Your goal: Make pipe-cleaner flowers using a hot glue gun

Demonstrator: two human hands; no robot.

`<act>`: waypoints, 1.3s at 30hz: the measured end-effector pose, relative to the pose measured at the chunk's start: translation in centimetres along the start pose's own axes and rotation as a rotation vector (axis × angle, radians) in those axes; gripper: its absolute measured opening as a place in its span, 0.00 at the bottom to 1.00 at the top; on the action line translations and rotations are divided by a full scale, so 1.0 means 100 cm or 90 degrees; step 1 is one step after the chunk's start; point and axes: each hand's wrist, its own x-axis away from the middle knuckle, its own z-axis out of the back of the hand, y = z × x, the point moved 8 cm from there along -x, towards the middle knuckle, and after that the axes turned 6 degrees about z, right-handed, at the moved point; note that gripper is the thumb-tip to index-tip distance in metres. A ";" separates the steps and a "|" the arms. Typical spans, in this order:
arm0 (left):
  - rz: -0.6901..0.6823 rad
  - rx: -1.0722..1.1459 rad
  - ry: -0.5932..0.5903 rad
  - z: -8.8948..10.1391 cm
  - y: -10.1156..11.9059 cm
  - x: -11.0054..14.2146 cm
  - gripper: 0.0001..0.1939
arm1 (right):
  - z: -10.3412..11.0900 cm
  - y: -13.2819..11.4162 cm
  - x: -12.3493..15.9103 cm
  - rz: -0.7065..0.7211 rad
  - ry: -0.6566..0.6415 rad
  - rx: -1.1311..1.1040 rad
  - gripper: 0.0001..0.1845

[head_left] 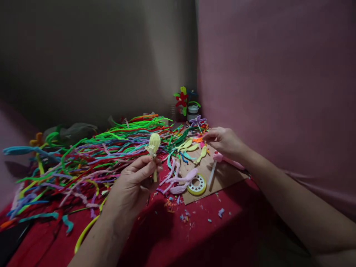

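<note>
My left hand [137, 174] is closed around the stem of a pale yellow pipe-cleaner petal [154, 142], held upright with small cream stamens at its base. My right hand [224, 141] hovers over the far right part of a cardboard sheet [219, 185], its fingertips pinched together; whatever they hold, if anything, cannot be made out. Close to those fingertips lies an orange fuzzy piece [197, 140]. Yellow petals [202, 155] and lilac petals [180, 181] rest on the cardboard and across its left edge. Below the right hand is a pink glue gun [222, 158] with a translucent stick [212, 176].
A roll of tape [197, 184] sits at the cardboard's front. Many coloured pipe cleaners [105, 155] are heaped on the left of the red cloth [194, 237]. Fuzzy scraps [185, 215] lie in front. Behind stand a lidded container [193, 112] and pipe-cleaner flowers [181, 99], near the walls.
</note>
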 end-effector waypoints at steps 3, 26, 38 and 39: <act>-0.005 -0.022 -0.008 0.001 0.002 -0.001 0.12 | -0.023 0.012 -0.011 0.008 -0.192 0.147 0.13; 0.049 0.081 -0.018 -0.003 -0.009 0.000 0.05 | 0.010 -0.049 -0.019 0.232 0.098 -0.010 0.06; 0.102 0.005 -0.157 -0.025 -0.017 0.012 0.07 | 0.002 -0.108 0.019 0.390 0.258 -0.132 0.08; 0.103 0.005 -0.156 -0.025 -0.017 0.012 0.07 | 0.001 -0.107 0.020 0.386 0.256 -0.137 0.08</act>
